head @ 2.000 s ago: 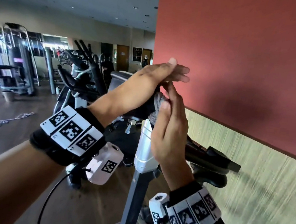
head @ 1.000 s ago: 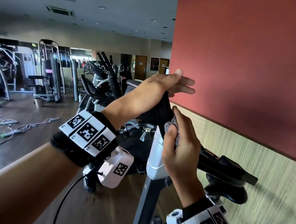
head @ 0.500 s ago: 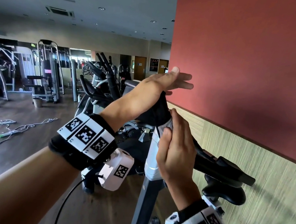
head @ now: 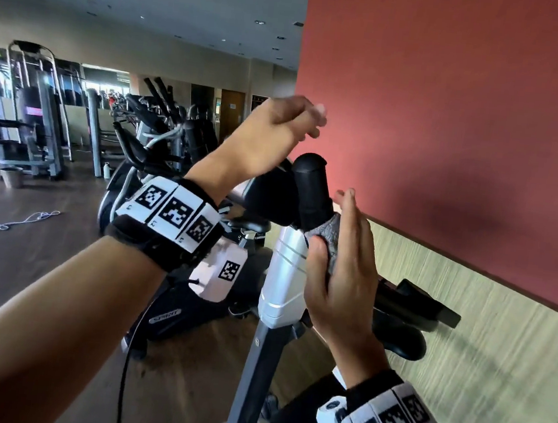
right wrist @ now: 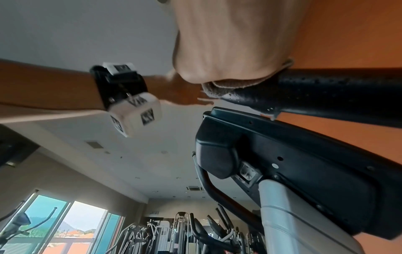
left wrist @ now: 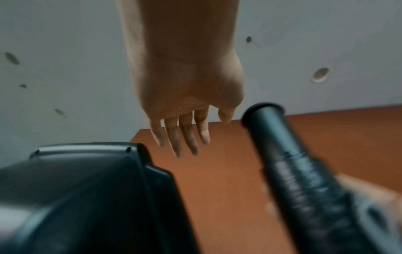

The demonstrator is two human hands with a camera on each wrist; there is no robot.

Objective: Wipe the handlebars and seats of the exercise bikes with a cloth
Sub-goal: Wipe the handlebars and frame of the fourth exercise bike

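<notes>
The cloth (head: 327, 237), a grey bunched piece, is pressed against the lower part of the black handlebar grip (head: 312, 194) of the nearest exercise bike, just above the silver post (head: 283, 273). It is held there by the right hand (head: 342, 287), whose thumb is laid over the fabric while the fingers (head: 347, 201) are stretched nearly straight along the far side of the grip; in the right wrist view a beige-grey fold of the cloth (right wrist: 219, 87) is seen wedged between the palm and the perforated black grip (right wrist: 326, 92). The left hand (head: 271, 141) is raised above the rounded top of the grip and is kept clear of it; nothing is held, and in the left wrist view its fingers (left wrist: 185, 135) are seen straight and close together beside the grip (left wrist: 291, 154). Just below and to the left of the grip, the back of the black console (right wrist: 293, 171) is mounted on the post. A black seat (head: 398, 337) is visible behind the right hand, close to the wood-panelled lower wall (head: 496, 354), above which a red wall (head: 452, 126) is painted. Farther off, over a dark wooden floor (head: 25, 253), a row of other exercise machines (head: 163, 123) is lined up, blurred and dim.
</notes>
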